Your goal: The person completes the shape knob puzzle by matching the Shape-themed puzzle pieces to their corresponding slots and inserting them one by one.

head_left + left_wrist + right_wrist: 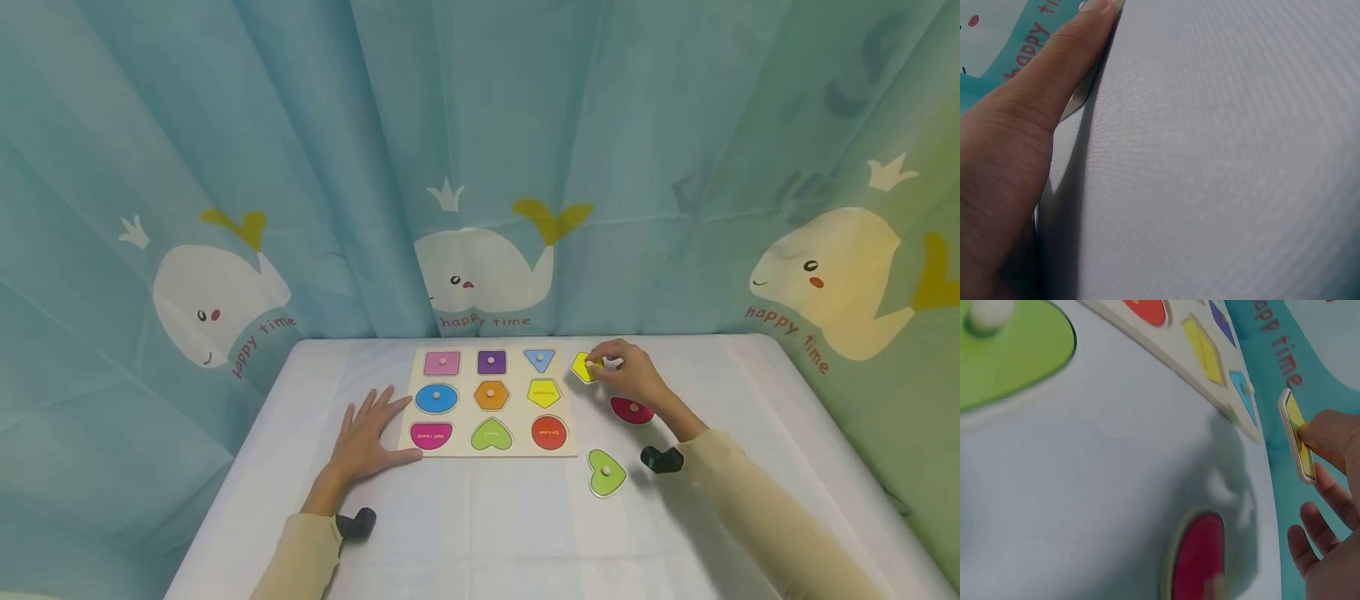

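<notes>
My right hand (633, 375) pinches a yellow pentagon puzzle piece (581, 367) by its knob. In the right wrist view the piece (1295, 422) is tilted on edge above the table, to the right of the puzzle board (459, 421). My left hand (367, 442) rests with fingers spread at the board's left edge, the thumb touching its near corner. The board's pentagon recess (543, 392) shows bare print, as do the half round, heart and circle recesses in the front row. Knobbed pieces fill the back row, the blue oval (437, 398) and the orange hexagon (491, 396).
A green heart piece (606, 473) lies on the white table (495, 525) off the board's near right corner. A crimson piece (630, 410), partly covered by my right hand, lies behind it. A blue curtain (480, 125) with whales hangs behind the table.
</notes>
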`<state>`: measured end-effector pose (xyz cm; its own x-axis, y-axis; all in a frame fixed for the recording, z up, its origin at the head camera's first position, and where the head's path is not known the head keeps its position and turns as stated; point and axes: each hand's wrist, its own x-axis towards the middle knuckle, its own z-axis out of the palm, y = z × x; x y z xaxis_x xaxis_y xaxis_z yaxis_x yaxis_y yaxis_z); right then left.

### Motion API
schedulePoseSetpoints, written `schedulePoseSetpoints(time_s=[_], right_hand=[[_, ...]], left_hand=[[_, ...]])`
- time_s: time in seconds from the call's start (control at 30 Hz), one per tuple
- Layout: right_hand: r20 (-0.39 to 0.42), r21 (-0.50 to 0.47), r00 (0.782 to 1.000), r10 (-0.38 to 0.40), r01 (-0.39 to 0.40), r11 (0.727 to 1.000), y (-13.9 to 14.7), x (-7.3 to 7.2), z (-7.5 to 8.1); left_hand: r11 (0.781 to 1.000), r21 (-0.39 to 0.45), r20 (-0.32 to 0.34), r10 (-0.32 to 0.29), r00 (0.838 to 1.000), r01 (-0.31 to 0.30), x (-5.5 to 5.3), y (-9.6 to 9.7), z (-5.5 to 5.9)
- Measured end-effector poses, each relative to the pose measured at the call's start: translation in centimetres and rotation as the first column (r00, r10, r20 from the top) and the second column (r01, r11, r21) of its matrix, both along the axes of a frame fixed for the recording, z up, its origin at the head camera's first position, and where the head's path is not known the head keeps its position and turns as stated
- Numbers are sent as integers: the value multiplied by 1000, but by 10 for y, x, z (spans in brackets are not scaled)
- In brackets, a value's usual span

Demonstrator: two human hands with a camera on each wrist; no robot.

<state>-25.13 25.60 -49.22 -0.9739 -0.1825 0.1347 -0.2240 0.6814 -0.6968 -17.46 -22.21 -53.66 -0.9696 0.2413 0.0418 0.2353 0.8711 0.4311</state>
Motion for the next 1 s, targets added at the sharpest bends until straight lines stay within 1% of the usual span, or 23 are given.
schedulePoseSetpoints(time_s=[0.13,0.33,0.5,0.6,0.73,0.83,1.0], right_hand=[[17,-30,1000,24,-24,999,-14,0,-4],[42,-48,998,52,-50,998,-34,2,-10],[49,-77,995,83,-79,994,-48,3,-14],[64,-78,993,96,-91,993,-55,3,-17],[78,-82,991,106,-99,992,-60,2,-25],[57,-86,991,121,-115,990,-61,0,-31],[54,-76,992,112,-108,991,-64,0,-33]], left_hand=[[1000,2,-12,-4,1000,4,-1,0,0],[1000,6,-4,-3,1000,3,0,2,1],[1000,-4,3,8,1000,-8,2,2,0],[1000,-2,5,13,1000,-13,3,1,0],[1000,-2,13,16,1000,-16,3,2,1],[1000,-1,18,13,1000,-13,3,2,2],[1000,5,1,7,1000,-7,1,1,2]])
